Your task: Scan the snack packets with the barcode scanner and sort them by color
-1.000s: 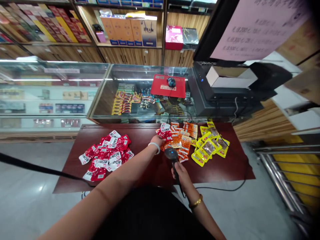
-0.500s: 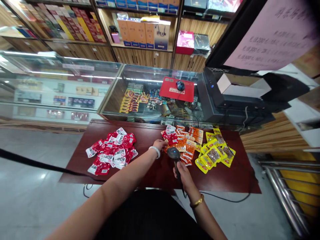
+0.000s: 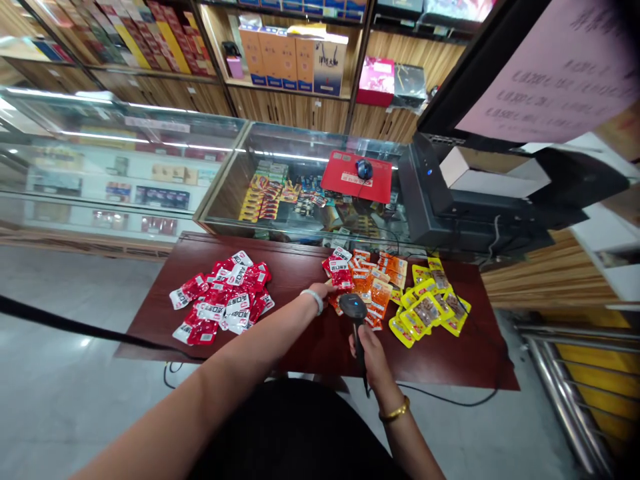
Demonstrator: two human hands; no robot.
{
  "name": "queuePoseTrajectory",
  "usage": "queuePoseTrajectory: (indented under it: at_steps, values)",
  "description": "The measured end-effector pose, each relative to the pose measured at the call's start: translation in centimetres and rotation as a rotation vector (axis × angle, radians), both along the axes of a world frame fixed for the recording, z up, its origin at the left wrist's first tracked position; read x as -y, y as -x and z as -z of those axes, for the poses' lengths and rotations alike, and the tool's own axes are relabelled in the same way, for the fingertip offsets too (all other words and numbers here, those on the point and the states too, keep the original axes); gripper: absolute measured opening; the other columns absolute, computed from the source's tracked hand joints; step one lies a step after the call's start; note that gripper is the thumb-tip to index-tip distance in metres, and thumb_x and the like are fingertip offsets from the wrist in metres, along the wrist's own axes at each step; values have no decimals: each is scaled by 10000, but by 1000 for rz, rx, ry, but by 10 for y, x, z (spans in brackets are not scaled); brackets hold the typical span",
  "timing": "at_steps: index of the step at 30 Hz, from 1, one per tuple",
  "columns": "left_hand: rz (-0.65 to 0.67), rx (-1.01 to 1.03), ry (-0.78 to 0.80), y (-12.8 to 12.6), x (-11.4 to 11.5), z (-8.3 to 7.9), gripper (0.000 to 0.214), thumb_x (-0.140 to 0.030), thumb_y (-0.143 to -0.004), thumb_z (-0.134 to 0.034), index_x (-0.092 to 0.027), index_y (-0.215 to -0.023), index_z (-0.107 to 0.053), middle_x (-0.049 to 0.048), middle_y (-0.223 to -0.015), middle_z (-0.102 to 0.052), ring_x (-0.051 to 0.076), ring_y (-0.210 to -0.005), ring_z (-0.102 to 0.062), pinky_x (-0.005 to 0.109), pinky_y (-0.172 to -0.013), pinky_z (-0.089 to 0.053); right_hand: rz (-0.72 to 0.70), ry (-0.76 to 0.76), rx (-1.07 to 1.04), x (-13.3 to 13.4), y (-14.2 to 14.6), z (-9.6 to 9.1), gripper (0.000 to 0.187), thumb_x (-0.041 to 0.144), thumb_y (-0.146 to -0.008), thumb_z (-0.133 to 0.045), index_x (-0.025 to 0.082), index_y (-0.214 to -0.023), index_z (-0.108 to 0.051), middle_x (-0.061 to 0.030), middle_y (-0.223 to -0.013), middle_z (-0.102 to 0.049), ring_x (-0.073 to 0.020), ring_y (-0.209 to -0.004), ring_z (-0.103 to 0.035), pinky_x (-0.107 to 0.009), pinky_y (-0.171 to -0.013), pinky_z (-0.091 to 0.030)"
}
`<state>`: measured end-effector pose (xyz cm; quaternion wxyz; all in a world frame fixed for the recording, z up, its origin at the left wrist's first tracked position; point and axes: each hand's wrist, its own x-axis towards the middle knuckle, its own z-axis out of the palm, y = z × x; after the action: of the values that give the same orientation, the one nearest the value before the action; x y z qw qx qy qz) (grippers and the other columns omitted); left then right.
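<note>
My left hand (image 3: pixel 324 291), with a pale bangle at the wrist, is closed at the lower edge of a red-and-white snack packet (image 3: pixel 341 275). Its fingertips are partly hidden. In my right hand (image 3: pixel 370 348) is a black barcode scanner (image 3: pixel 353 307), gripped by its handle, its head close to the packet. Orange snack packets (image 3: pixel 380 297) lie in a pile just behind and right of the scanner. Another heap of red-and-white packets (image 3: pixel 235 303) sits on the left of the dark red table (image 3: pixel 295 347). Yellow snack packets (image 3: pixel 425 312) are piled to the right.
Behind the table stands a glass display counter (image 3: pixel 280 150) with a red mat (image 3: pixel 340 175) and a mouse (image 3: pixel 363 169) on top. A dark cash register (image 3: pixel 430 213) is at right. Cables cross the table's right side. A metal railing (image 3: pixel 555 393) stands at lower right.
My left hand has moved slightly right, against the red-and-white packet, which has shifted a little. The scanner has moved slightly to the right in my right hand.
</note>
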<state>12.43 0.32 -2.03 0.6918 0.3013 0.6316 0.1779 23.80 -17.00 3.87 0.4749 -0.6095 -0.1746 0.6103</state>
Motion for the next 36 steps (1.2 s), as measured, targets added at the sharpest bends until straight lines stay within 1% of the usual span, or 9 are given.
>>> queuePoseTrajectory:
  at_steps: [5,9,13,20,23,27,31,33,36]
  values:
    - [-172,274,48,61,28,-12,372,-244,-578,-780,-179,-643,-419,-24,-609,-572,81,-530,-560,164,-419,-225,-86,6,5,1,9,-3,453,645,-735,-647,204,-762,-548,44,-577,-530,-93,-456,-436,-219,-451,-345]
    - [-274,467,-76,108,49,-16,393,-224,-568,-736,-189,-595,-346,-83,-487,-433,34,-416,-419,171,-412,-150,-194,26,-55,0,28,-11,451,625,-742,-660,197,-859,-575,38,-601,-540,-89,-455,-437,-211,-446,-329]
    - [-293,437,-171,144,61,-23,351,-204,-589,-686,-192,-583,-335,-104,-444,-362,21,-381,-326,176,-421,-147,-323,-7,-93,-9,53,-22,448,614,-776,-634,194,-928,-590,37,-600,-533,-94,-464,-430,-213,-445,-317]
    - [-339,262,-286,187,68,-32,219,-229,-621,-600,-196,-615,-384,-79,-454,-463,36,-380,-313,184,-415,-159,-499,-55,-126,-27,90,-23,505,601,-810,-601,186,-1097,-575,55,-579,-514,-89,-444,-416,-210,-436,-291]
    - [-330,113,-346,209,64,-29,222,-292,-648,-599,-199,-620,-399,-74,-456,-467,48,-389,-329,185,-425,-211,-552,-64,-115,-33,100,-20,506,606,-813,-593,180,-1087,-578,48,-581,-525,-87,-442,-424,-212,-440,-295]
    - [-290,-298,-440,248,50,-28,201,-321,-657,-596,-196,-616,-445,-62,-488,-482,83,-468,-446,202,-508,-340,-565,-72,-94,-40,112,-20,535,637,-789,-594,175,-1059,-576,51,-569,-524,-83,-427,-416,-212,-437,-300]
    - [-120,-677,-411,285,41,-34,176,-339,-703,-582,-200,-646,-491,-30,-574,-544,135,-588,-538,244,-593,-396,-548,-79,-56,-44,115,-24,554,650,-768,-601,172,-1048,-581,58,-534,-512,-88,-416,-409,-220,-438,-307]
    - [-36,-895,-426,293,39,-39,183,-369,-714,-602,-198,-742,-542,14,-708,-609,189,-728,-589,291,-681,-434,-532,-80,-44,-44,111,-24,539,638,-774,-602,173,-1045,-587,58,-535,-514,-87,-418,-410,-222,-442,-307]
    - [15,-1156,-637,279,30,-47,305,-377,-740,-607,-180,-969,-564,103,-968,-626,278,-1000,-568,386,-867,-437,-466,-63,-56,-41,99,-23,524,632,-775,-604,177,-1035,-583,60,-548,-512,-84,-422,-406,-220,-441,-305]
